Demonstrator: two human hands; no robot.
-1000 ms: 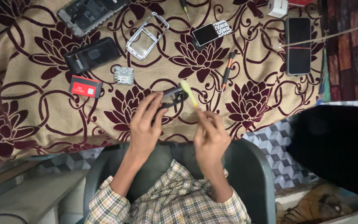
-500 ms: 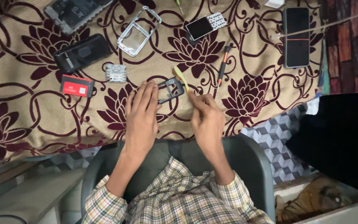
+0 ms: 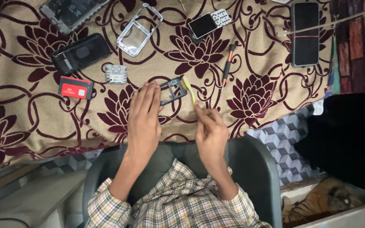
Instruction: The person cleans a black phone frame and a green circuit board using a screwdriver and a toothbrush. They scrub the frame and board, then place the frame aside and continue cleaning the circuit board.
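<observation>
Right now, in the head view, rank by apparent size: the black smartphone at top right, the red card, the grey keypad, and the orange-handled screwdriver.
1. Black smartphone, clearly largest.
2. Red card.
3. Grey keypad.
The orange-handled screwdriver is longer than the card but far thinner, so its rank is unsure.

cloth (image 3: 254,50): woven, matt; phone frame (image 3: 172,89): dark plastic; pry tool (image 3: 189,88): yellow plastic

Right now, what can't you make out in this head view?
- Dark phone frame: its left end lies under the left hand.
- Right hand: curled fingers hide what they pinch.
- Grey phone body: cut off by the top edge.
- Small keypad: keys too small.
</observation>
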